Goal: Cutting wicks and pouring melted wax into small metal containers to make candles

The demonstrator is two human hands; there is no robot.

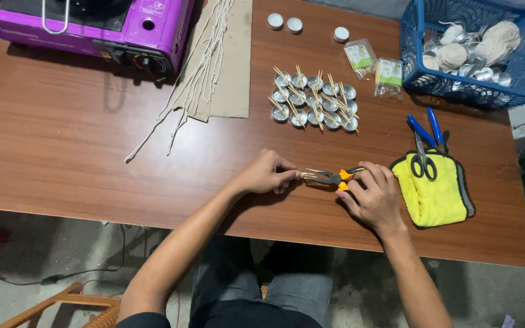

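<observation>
Orange-handled steel pliers (333,177) sit mid-table, squeezed in my right hand (372,197); my left hand (265,173) pinches thin wooden sticks (307,176) at their nose, small foil cups (314,100) at twelve o'clock.

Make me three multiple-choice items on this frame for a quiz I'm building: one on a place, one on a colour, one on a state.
1. Where do the scissors lie?
A. in the basket
B. on the yellow cloth
C. on the stove

2. What colour is the basket?
A. blue
B. red
C. green

3. What is the right hand doing?
A. resting flat on the table
B. holding a cup
C. gripping the pliers

Answers:
1 B, the scissors rest on the cloth by the right hand.
2 A, its mesh walls are blue.
3 C, its fingers wrap the orange handles, while the left hand pinches something small at the pliers' tip.
</observation>
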